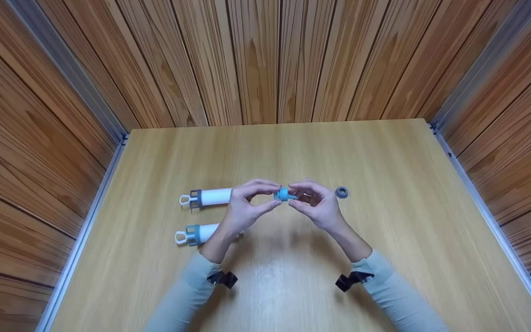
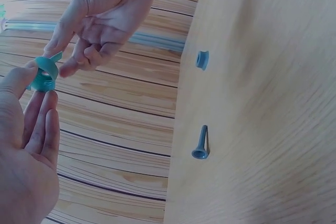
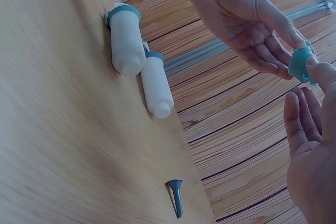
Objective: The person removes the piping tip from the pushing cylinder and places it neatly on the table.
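My left hand (image 1: 245, 204) pinches a small teal, cap-like plastic part (image 1: 283, 194) between its thumb and fingertips. It is held above the table, with a thin stem pointing right. From the other side, my right hand (image 1: 317, 205) has thumb and fingertips at the stem end, pinching it. In the left wrist view the teal part (image 2: 44, 74) has a curved band and a flat tab near the right fingertips. A dark blue ring (image 1: 341, 192) lies on the table beyond the right hand. A dark blue funnel-shaped piece (image 2: 201, 144) lies nearby, hidden in the head view.
Two white tubes with ring handles lie on the left, one with a dark blue collar (image 1: 195, 199), the other with a teal collar (image 1: 192, 235). My left hand and forearm partly cover them. Wood-plank walls (image 1: 256, 64) enclose the table (image 1: 385, 157).
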